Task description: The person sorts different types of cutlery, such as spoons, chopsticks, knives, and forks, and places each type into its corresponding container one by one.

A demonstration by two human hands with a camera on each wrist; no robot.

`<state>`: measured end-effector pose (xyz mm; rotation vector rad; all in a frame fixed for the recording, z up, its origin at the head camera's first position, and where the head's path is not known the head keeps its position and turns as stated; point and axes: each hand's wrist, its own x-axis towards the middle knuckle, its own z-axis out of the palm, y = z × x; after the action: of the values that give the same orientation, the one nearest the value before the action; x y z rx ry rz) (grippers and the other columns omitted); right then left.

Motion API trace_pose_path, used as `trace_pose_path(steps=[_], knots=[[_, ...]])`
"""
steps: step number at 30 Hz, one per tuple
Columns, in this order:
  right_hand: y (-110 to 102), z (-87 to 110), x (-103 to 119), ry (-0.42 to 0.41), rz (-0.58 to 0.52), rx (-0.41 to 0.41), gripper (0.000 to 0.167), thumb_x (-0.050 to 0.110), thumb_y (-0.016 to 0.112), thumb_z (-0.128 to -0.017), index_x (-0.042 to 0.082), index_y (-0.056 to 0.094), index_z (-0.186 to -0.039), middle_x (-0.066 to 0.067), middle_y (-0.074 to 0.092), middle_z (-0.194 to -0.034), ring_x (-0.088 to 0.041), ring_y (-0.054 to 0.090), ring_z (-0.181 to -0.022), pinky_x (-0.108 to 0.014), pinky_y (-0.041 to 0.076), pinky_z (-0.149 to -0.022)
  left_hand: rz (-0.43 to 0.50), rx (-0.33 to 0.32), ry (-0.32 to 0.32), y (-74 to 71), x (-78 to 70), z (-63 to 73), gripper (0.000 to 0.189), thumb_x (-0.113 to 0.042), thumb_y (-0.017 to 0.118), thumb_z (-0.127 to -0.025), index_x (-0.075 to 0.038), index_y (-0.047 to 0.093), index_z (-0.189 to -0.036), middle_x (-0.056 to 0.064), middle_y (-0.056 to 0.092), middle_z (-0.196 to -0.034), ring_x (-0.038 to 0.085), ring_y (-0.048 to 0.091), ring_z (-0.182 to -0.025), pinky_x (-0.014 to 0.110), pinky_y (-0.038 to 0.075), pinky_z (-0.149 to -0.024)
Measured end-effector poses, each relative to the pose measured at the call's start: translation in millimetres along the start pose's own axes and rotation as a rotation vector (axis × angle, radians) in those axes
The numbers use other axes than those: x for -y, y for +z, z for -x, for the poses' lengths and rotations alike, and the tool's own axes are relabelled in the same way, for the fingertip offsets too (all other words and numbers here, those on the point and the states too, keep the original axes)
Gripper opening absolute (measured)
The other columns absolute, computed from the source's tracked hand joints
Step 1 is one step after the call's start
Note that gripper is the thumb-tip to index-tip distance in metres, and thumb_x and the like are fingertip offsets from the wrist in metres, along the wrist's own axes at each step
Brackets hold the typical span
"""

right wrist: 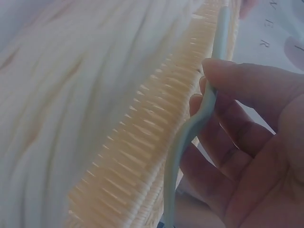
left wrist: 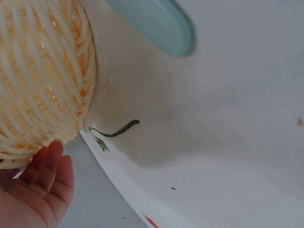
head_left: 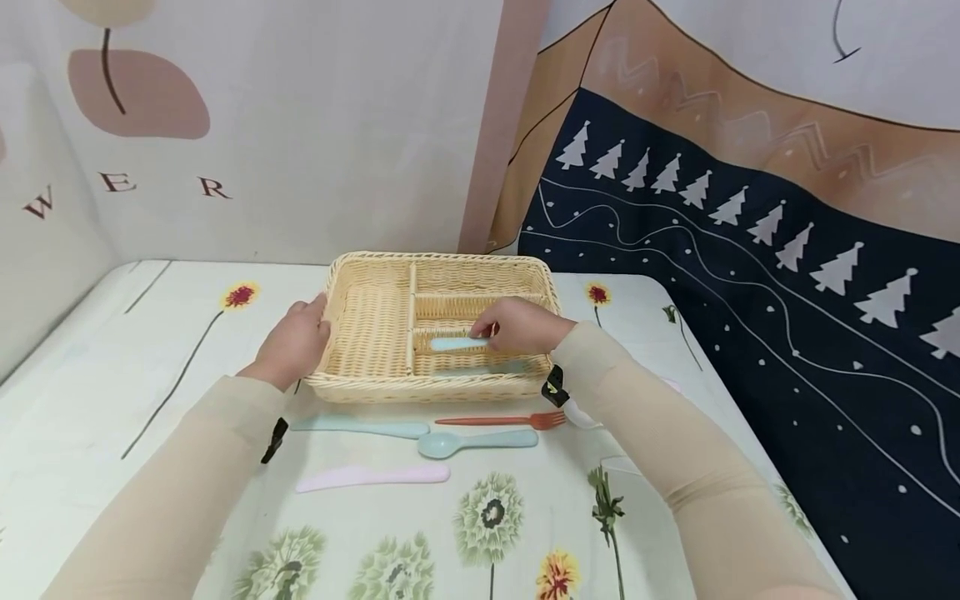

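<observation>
A wicker basket (head_left: 367, 387) with a large left compartment and smaller ones on the right stands on the table. My left hand (head_left: 294, 342) rests at its left side; in the left wrist view the fingers (left wrist: 59, 183) touch the outer wicker, with the thumb hidden. My right hand (head_left: 521, 325) is over the right compartments. Between thumb and fingers it pinches a light-blue utensil (right wrist: 209, 97) with a bent neck; its head is cut off, so I cannot tell spoon from fork. Another light-blue piece (head_left: 491, 368) lies in the front right compartment.
In front of the basket lie a light-blue knife (head_left: 360, 426), an orange-red fork (head_left: 495, 421), a light-blue spoon (head_left: 442, 445) and a pink knife (head_left: 375, 477). A white utensil (head_left: 581, 415) is partly hidden under the right forearm. Printed cloth hangs behind the table.
</observation>
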<state>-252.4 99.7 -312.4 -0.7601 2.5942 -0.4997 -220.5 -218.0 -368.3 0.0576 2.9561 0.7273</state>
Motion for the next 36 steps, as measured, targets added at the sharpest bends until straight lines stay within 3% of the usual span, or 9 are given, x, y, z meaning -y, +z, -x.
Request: trace_pose_path(steps=[16, 36], knots=[[12, -12.3, -2, -0.098, 0.096, 0.071, 0.025, -0.003, 0.068, -0.085, 0.010, 0.075, -0.105, -0.003, 0.070, -0.096, -0.015, 0.054, -0.083, -0.025, 0.048, -0.078, -0.011, -0.012, 0.002, -0.1, -0.7, -2.0, 0.055, -0.014, 0.028, -0.104, 0.010, 0.008, -0.150, 0.037, 0.032, -0.136, 0.045, 0.044, -0.118, 0.057, 0.035, -0.102], [22, -14.4, 3, -0.051, 0.239, 0.099, 0.028, 0.001, 0.067, -0.087, 0.016, 0.074, -0.110, 0.003, 0.069, -0.098, -0.013, 0.055, -0.086, -0.026, 0.047, -0.081, -0.001, -0.013, -0.003, 0.6, 0.3, -1.9, 0.055, -0.014, 0.029, -0.104, 0.009, 0.009, -0.150, 0.037, 0.033, -0.136, 0.044, 0.045, -0.117, 0.057, 0.036, -0.102]])
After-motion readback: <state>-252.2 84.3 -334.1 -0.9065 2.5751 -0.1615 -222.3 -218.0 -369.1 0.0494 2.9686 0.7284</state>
